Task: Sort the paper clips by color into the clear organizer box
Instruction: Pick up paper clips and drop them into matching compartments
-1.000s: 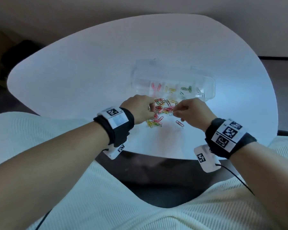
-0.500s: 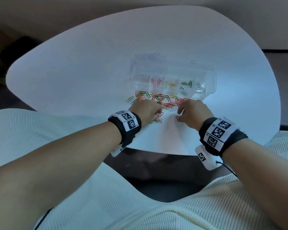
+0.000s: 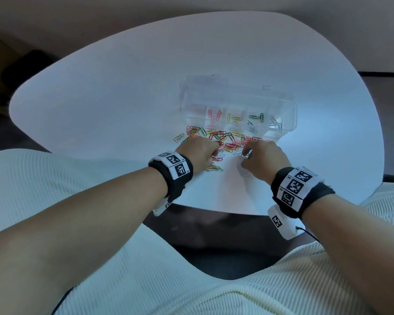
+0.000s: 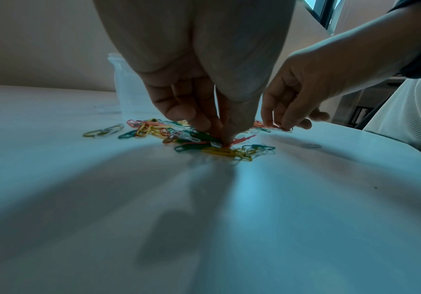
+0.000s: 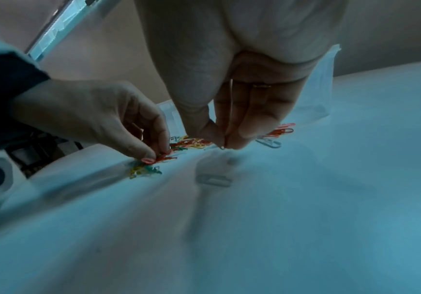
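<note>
Loose coloured paper clips [image 3: 223, 139] lie in a pile on the white table [image 3: 123, 98], just in front of the clear organizer box [image 3: 291, 105]. Its compartments hold pink, yellow, green and dark clips. My left hand [image 3: 215, 153] is at the pile's near edge; in the left wrist view its thumb and forefinger [image 4: 223, 139] pinch a red clip [image 4: 242, 139] lying on the table. My right hand [image 3: 245, 155] is just right of it, pinching a thin dark clip [image 3: 244, 157] between thumb and fingers [image 5: 223, 146], just off the surface.
A pale clip [image 5: 213, 180] lies alone on the table in front of my right hand. The box's open lid [image 3: 203, 85] lies behind it. The table's near edge [image 3: 214, 208] runs just behind my wrists. One clip [image 3: 174, 228] lies on the dark floor.
Both hands came down from above the pile to its near edge. The right hand now pinches a dark clip and the left a red one.
</note>
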`<state>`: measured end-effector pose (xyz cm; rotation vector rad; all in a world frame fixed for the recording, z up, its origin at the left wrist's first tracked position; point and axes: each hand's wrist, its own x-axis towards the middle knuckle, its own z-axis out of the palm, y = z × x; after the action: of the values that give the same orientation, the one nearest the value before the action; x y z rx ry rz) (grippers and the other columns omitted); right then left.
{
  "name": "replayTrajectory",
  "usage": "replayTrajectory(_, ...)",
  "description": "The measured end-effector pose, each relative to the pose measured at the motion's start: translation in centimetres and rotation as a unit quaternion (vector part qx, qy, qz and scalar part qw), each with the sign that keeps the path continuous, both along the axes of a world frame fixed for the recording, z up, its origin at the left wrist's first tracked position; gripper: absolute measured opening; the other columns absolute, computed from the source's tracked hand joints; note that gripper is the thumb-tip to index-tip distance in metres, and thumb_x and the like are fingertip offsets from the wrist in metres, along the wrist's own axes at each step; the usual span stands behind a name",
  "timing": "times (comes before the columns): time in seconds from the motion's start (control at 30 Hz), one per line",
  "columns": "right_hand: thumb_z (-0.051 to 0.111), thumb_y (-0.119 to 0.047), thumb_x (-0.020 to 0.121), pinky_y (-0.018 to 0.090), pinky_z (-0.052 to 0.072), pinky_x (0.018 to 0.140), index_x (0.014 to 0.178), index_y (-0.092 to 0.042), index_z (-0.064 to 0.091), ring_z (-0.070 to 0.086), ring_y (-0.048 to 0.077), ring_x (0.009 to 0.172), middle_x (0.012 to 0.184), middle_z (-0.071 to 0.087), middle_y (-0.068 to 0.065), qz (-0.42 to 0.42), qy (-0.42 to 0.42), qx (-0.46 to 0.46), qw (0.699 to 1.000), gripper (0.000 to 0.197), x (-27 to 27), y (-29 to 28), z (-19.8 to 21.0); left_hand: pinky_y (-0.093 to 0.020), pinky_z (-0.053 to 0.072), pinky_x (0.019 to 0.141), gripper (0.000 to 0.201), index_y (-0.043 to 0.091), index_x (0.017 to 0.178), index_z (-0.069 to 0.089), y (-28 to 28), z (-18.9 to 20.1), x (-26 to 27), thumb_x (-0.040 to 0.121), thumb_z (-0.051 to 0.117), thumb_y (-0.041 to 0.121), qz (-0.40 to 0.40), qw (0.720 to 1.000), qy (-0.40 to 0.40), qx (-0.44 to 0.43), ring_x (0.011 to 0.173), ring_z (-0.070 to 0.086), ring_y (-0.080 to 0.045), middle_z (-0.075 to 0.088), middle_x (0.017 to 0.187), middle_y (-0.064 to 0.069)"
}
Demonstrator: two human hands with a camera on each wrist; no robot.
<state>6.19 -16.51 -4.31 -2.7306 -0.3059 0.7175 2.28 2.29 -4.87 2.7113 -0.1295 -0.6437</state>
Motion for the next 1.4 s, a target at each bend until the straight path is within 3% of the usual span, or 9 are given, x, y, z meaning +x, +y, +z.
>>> replayTrajectory(0.1,0.054,-0.01,0.084,0.029,0.05,0.065,0.079,-0.007,0.068,0.056,0.022,0.068,0.068,0.059,0.003,-0.084,0.077,0.131,0.985,0.015,0.3,0.5,0.8,-0.031,0.048,0.07,0.014,0.018,0.096,0.065,0.1,0.0,0.1,0.088,0.054,0.018,-0.002,1.0,-0.012,0.016,0.09,0.059,-0.023,0.067,0.095,-0.001)
replayTrajectory(0.23,0.032,0.005,0.075,0.026,0.035,0.046,0.059,-0.004,0.048,0.044,0.025,0.049,0.062,0.043,0.013,-0.258,0.249,0.35,0.866,0.024,0.0,0.9,1.6,-0.03,0.046,0.067,0.015,0.019,0.094,0.069,-0.1,0.1,0.2,0.09,0.055,0.023,-0.008,0.999,-0.016,0.034,0.092,0.059,-0.022,0.067,0.093,0.0)
replayTrajectory(0.3,0.031,0.003,0.077,0.025,0.03,0.046,0.06,-0.004,0.049,0.041,0.024,0.049,0.062,0.043,0.012,-0.264,0.278,0.377,0.843,0.025,0.0,0.9,1.5,-0.029,0.044,0.064,0.018,0.02,0.094,0.072,-0.3,0.2,0.4,0.091,0.054,0.023,-0.02,0.999,-0.017,0.047,0.091,0.06,-0.022,0.068,0.091,0.0)
replayTrajectory(0.5,0.053,-0.015,0.089,0.022,0.037,0.062,0.104,-0.026,0.073,0.052,0.009,0.068,0.07,0.055,-0.012,0.035,0.118,0.137,0.983,0.027,-0.8,1.7,1.0,-0.034,0.052,0.073,0.016,0.019,0.096,0.071,-0.2,0.0,0.4,0.092,0.056,0.022,-0.011,0.999,-0.01,0.035,0.091,0.062,-0.025,0.069,0.091,-0.004)
replayTrajectory(0.67,0.051,-0.024,0.09,0.027,0.05,0.078,0.121,-0.041,0.066,0.065,0.023,0.099,0.127,0.065,0.005,0.127,0.059,0.039,0.989,0.038,-1.4,1.7,0.2,-0.037,0.053,0.081,0.015,0.021,0.099,0.07,0.3,0.2,0.4,0.091,0.057,0.021,0.011,1.0,-0.005,0.012,0.095,0.061,-0.022,0.069,0.099,-0.002)
replayTrajectory(0.87,0.058,-0.027,0.09,0.03,0.051,0.081,0.109,-0.034,0.072,0.063,0.02,0.104,0.12,0.069,-0.004,0.103,-0.008,-0.003,0.995,0.025,-0.7,1.0,0.6,-0.029,0.046,0.073,0.018,0.021,0.102,0.071,0.6,0.6,0.7,0.09,0.057,0.021,0.004,1.0,-0.019,0.015,0.098,0.06,-0.02,0.067,0.103,0.001)
replayTrajectory(1.0,0.051,-0.024,0.094,0.024,0.037,0.068,0.129,-0.041,0.058,0.063,0.021,0.1,0.111,0.072,0.004,0.142,-0.016,0.028,0.989,0.04,-1.0,1.5,1.1,-0.03,0.043,0.069,0.019,0.024,0.101,0.072,0.4,0.6,0.6,0.089,0.058,0.02,-0.009,0.999,-0.015,0.037,0.097,0.06,-0.021,0.066,0.101,0.002)
replayTrajectory(1.1,0.047,-0.022,0.093,0.025,0.041,0.067,0.133,-0.046,0.053,0.063,0.023,0.103,0.125,0.066,0.004,0.183,0.0,0.006,0.983,0.047,-1.3,1.9,1.0,-0.029,0.043,0.069,0.02,0.025,0.101,0.072,0.2,0.5,0.6,0.09,0.057,0.019,-0.021,0.999,-0.015,0.046,0.099,0.059,-0.023,0.066,0.101,0.001)
replayTrajectory(1.4,0.064,-0.03,0.088,0.025,0.042,0.065,0.096,-0.035,0.076,0.064,0.02,0.087,0.102,0.071,-0.004,0.11,-0.033,-0.027,0.993,0.015,-0.3,0.9,0.1,-0.033,0.048,0.072,0.02,0.025,0.102,0.071,0.3,0.3,0.5,0.091,0.054,0.027,-0.031,0.998,-0.029,0.037,0.1,0.057,-0.022,0.065,0.1,0.003)
